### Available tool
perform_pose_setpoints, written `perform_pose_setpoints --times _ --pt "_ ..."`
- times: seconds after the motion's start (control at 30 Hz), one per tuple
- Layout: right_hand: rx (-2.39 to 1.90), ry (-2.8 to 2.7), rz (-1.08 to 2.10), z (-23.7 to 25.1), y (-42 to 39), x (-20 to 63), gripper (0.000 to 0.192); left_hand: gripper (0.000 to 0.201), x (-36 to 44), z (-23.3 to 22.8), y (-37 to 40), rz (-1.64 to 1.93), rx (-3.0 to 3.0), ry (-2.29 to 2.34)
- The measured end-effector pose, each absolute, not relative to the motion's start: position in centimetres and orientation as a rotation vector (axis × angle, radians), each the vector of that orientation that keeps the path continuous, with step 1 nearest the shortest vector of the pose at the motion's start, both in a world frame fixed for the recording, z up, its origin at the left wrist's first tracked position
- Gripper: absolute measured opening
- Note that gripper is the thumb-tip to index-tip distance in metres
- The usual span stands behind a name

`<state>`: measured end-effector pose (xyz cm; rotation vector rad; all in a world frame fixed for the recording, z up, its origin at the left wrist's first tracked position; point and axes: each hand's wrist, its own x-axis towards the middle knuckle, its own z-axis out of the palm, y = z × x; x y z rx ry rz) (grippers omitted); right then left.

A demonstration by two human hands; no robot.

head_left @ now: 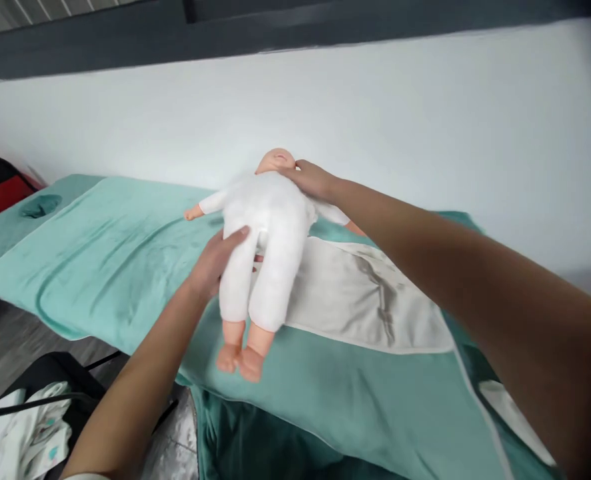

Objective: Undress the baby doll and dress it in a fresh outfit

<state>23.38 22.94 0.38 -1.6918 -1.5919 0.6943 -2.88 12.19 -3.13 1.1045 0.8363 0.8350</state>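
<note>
White-clothed doll (270, 207): held over the massage table (110, 260), head toward the far edge, feet toward the near edge. Left hand (218, 260): clamped around one thigh, thumb on top. Right hand (315, 180): clamped at the neck. Cream cloth (335, 293): spread beneath and rightward, nearer the far edge.

Left hand (213, 261), right hand (316, 180) bare; forearms (435, 257) bare; thin pale sleeve edge (89, 477) on left arm (145, 367).
</note>
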Motion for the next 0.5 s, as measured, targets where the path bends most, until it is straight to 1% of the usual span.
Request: perform_pose_setpoints --times 0.1,0.27,0.4,0.5 --pt "-1.804 -1.525 0.669 -0.2 17.9 27.5 0.08 0.066 1.4 -4.9 8.2 0.813 1.057 0.793" --pt "-1.978 -1.462 0.624 -4.0 12.6 32.2 0.079 0.075 6.1 -8.7 4.3 0.754 1.018 0.756" --pt "-2.004 -1.417 0.608 -7.8 11.4 33.9 0.081 0.07 7.9 -11.1 3.1 0.748 0.975 0.759" --pt "-2.06 -1.495 0.568 -8.8 11.2 34.6 0.085 0.063 8.2 -12.3 3.1 0.781 1.053 0.851"
